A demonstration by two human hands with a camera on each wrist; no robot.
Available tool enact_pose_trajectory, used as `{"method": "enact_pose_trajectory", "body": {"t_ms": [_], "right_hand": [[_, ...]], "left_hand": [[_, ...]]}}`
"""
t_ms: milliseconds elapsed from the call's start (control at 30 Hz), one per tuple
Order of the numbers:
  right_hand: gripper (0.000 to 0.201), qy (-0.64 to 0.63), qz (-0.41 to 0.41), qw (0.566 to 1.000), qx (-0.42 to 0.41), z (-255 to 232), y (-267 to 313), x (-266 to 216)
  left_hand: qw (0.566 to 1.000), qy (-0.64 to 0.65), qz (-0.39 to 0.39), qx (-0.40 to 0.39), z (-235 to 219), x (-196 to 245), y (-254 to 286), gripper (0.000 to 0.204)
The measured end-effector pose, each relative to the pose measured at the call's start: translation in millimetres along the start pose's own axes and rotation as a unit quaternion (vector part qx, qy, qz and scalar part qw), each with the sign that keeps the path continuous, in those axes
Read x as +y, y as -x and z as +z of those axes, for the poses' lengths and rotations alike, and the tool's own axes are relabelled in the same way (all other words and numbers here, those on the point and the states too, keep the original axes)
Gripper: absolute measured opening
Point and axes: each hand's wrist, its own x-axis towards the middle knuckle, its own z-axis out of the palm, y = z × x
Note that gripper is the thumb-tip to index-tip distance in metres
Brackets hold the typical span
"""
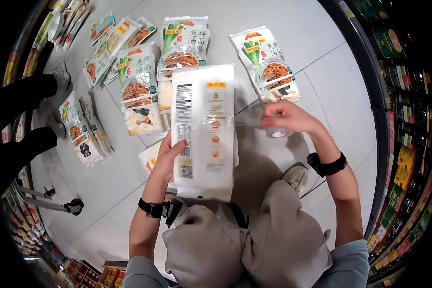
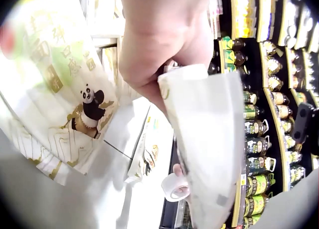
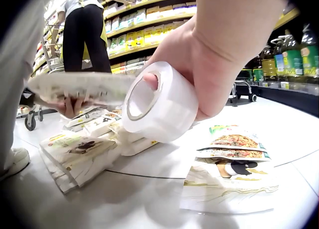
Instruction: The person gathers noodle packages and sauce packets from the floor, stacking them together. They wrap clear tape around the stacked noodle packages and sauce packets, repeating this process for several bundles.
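My left hand [image 1: 165, 158] grips the left edge of a white noodle pack [image 1: 197, 144], thumb on its printed back, holding it up over the floor. In the right wrist view the same pack [image 3: 79, 84] appears edge-on. A roll of clear tape [image 3: 172, 112] is held by my right hand [image 1: 293, 116], with a finger showing through its core. From the roll a shiny strip of tape [image 1: 248, 116] stretches left to the pack's face. Beyond the pack stand the printed front of a noodle pack [image 1: 182, 43] and, to the right, another pack with a sauce pouch [image 1: 273, 72].
More noodle packs [image 1: 139, 91] and sauce pouches [image 1: 101, 57] lie on the tiled floor [image 1: 336, 77]. At the left are a person's black-clad legs [image 1: 29, 96] and a cart wheel [image 1: 74, 206]. Shelves of bottles [image 1: 403, 101] line the right side.
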Motion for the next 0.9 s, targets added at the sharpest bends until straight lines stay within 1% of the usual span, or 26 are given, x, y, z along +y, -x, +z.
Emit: {"method": "enact_pose_trajectory", "body": {"t_ms": [33, 67, 133, 167, 200, 233, 267, 300, 333, 367, 400, 433, 467, 500, 533, 567, 600, 633, 667, 700, 733, 767, 800, 867, 900], "right_hand": [[0.014, 0.015, -0.045, 0.999, -0.001, 4, -8, 3], [0.015, 0.031, -0.089, 0.996, -0.003, 12, -15, -2], [0.024, -0.056, -0.165, 0.984, 0.029, 40, -35, -27], [0.032, -0.020, -0.210, 0.977, 0.035, 48, -50, -24], [0.041, 0.016, -0.253, 0.967, 0.040, 55, -66, -14], [0.041, 0.016, -0.253, 0.966, 0.039, 62, -77, -8], [0.045, -0.097, -0.251, 0.963, 0.002, 68, -86, -5], [0.049, -0.208, -0.245, 0.946, -0.035, 70, -91, -2], [0.049, -0.208, -0.245, 0.946, -0.036, 70, -86, -5], [0.052, -0.219, -0.200, 0.955, -0.016, 67, -74, -10], [0.055, -0.229, -0.155, 0.961, 0.005, 63, -65, -16], [0.055, -0.226, -0.157, 0.961, 0.004, 56, -59, -22], [0.055, -0.172, -0.071, 0.982, 0.042, 50, -53, -27], [0.055, -0.119, 0.017, 0.989, 0.080, 51, -51, -28], [0.055, -0.123, 0.017, 0.989, 0.079, 53, -54, -23], [0.055, -0.101, 0.022, 0.991, 0.080, 54, -60, -14], [0.055, -0.079, 0.027, 0.993, 0.080, 56, -63, -11], [0.052, -0.060, -0.018, 0.992, 0.105, 61, -61, -15], [0.052, -0.058, -0.020, 0.993, 0.103, 64, -64, -10], [0.051, -0.037, -0.064, 0.991, 0.110, 65, -70, 2], [0.050, -0.017, -0.104, 0.988, 0.117, 64, -71, 12], [0.044, 0.035, -0.012, 0.998, 0.043, 52, -65, 10], [0.044, 0.033, -0.007, 0.999, 0.042, 42, -53, 5], [0.030, 0.031, 0.065, 0.993, -0.089, 20, -27, -17], [0.030, 0.034, 0.065, 0.993, -0.089, 15, -19, -17]], "left_hand": [[0.999, 0.035, -0.005, -0.001, 2, 0, 2, 0.063], [0.999, 0.035, -0.006, -0.004, 6, 0, 0, 0.063], [0.978, 0.162, -0.020, -0.132, 19, -2, -5, 0.068], [0.974, 0.170, -0.037, -0.147, 16, -11, -9, 0.071], [0.974, 0.170, -0.036, -0.147, 16, -17, -14, 0.071], [0.961, 0.193, -0.056, -0.189, 15, -21, -20, 0.068], [0.946, 0.215, -0.074, -0.229, 16, -20, -24, 0.066], [0.953, 0.181, -0.087, -0.225, 17, -14, -23, 0.064], [0.954, 0.181, -0.086, -0.224, 17, -6, -23, 0.064], [0.976, 0.032, -0.099, -0.191, 18, 4, -24, 0.064], [0.975, -0.118, -0.108, -0.153, 20, 15, -22, 0.063], [0.961, -0.241, -0.088, -0.099, 26, 29, -17, 0.061], [0.962, -0.241, -0.086, -0.096, 26, 26, -13, 0.061], [0.987, -0.111, -0.076, -0.093, 25, 22, -5, 0.060], [0.994, 0.020, -0.066, -0.089, 26, 19, -1, 0.059], [0.987, -0.156, -0.026, -0.030, 35, 12, -7, 0.060], [0.956, -0.291, -0.031, 0.009, 43, 10, -4, 0.059], [0.963, -0.269, -0.021, 0.023, 43, 0, -7, 0.057], [0.968, -0.247, -0.009, 0.035, 38, -10, -13, 0.056], [0.968, -0.248, -0.007, 0.036, 33, -14, -15, 0.056], [0.981, -0.187, -0.017, 0.040, 28, -19, -13, 0.054], [0.991, -0.123, -0.031, 0.045, 24, -24, -9, 0.053], [0.991, -0.120, -0.036, 0.045, 19, -28, -4, 0.053], [0.997, -0.040, -0.057, 0.034, 8, -28, 1, 0.051], [0.996, -0.032, -0.065, 0.049, 5, -28, 3, 0.049]]}}
